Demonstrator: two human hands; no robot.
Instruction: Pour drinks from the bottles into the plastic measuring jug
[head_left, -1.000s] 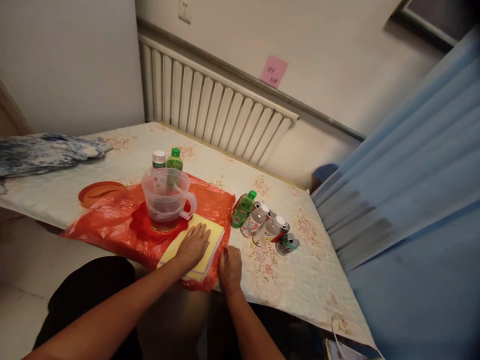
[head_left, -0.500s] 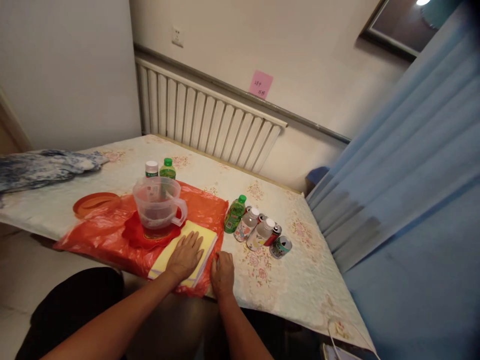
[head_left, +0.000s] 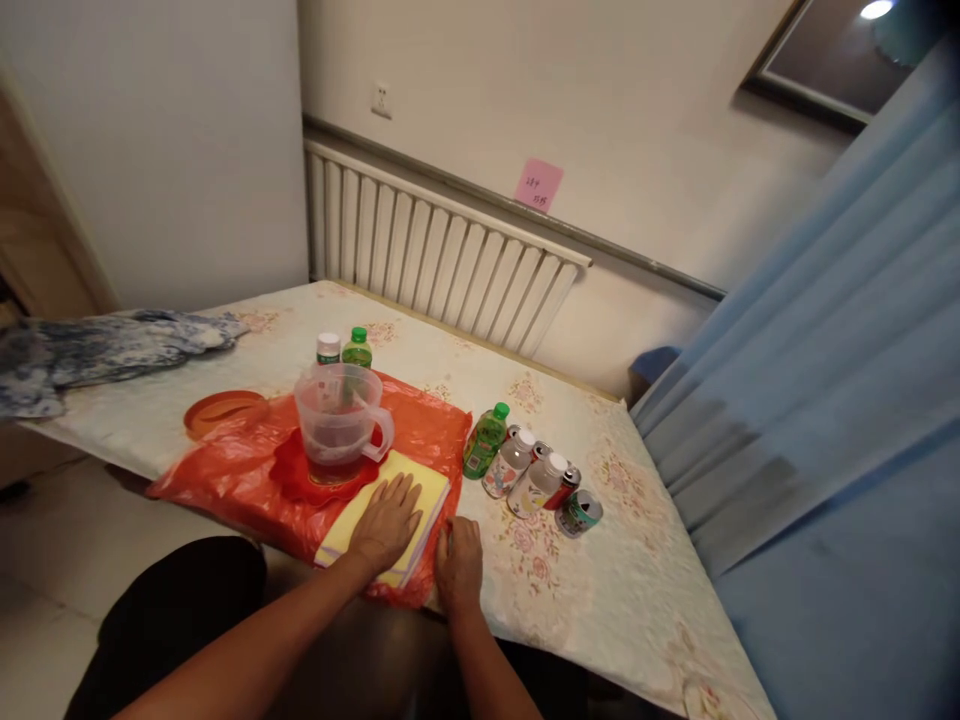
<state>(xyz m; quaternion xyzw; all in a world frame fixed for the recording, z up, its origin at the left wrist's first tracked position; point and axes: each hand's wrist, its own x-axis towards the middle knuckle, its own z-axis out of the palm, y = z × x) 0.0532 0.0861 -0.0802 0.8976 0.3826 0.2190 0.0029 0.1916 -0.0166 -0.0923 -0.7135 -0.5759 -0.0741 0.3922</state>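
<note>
My left hand lies flat with its fingers spread on a folded yellow cloth. The cloth rests on a red plastic bag spread over the table. My right hand is curled closed at the bag's right edge, resting on the table; the inside of its fingers is hidden. Beyond the cloth, a clear plastic measuring jug with some liquid stands in a red scalloped dish.
Right of the bag stand a green bottle, two clear white-capped bottles and several cans. Two bottles are behind the jug. An orange lid and blue-white patterned fabric lie at left. A blue curtain hangs at right.
The whole scene has shifted slightly right and down as the head view turned left. Both hands keep their places, the left on the cloth and the right beside the bag.
</note>
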